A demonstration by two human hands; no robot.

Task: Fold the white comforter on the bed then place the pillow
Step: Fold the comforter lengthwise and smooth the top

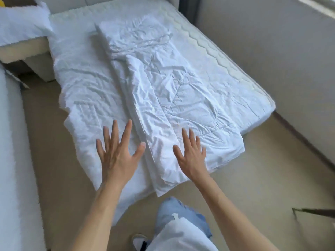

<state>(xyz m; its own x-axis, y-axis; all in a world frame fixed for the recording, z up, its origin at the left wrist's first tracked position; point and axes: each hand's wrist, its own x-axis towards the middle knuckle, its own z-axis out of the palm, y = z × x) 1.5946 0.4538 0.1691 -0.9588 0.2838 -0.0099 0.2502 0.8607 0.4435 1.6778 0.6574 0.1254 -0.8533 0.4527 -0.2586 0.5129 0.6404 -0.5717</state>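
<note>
1. The white comforter [174, 98] lies on the bed [226, 57], folded into a long, narrow band of several layers
2. Its long axis runs from the near foot end of the bed, by the person, up and slightly to the left toward the far head end; the near short end hangs a little over the foot edge of the mattress
3. A thicker folded section [134, 36] lies on the far end of the band, with its edges roughly in line with the band's long sides
4. To the left of the band a single wrinkled white layer [87, 91] is spread flat over the mattress, and its ragged edge overhangs the left side
5. The left hand [118, 153] is flat and palm down with its fingers straight and spread wide, over that flat layer just beside the band's left edge
6. The right hand [191, 154] is also flat, its fingers straight and closer together, lying on the near end of the folded band; neither hand grips any cloth
7. Both sets of fingers point along the band, toward the head of the bed
8. The person's leg in light blue jeans [179, 212] stands on the beige floor [253, 187] at the foot of the bed
9. More white bedding [21, 24] sits on a low beige surface at the upper left; whether it is the pillow I cannot tell
</note>
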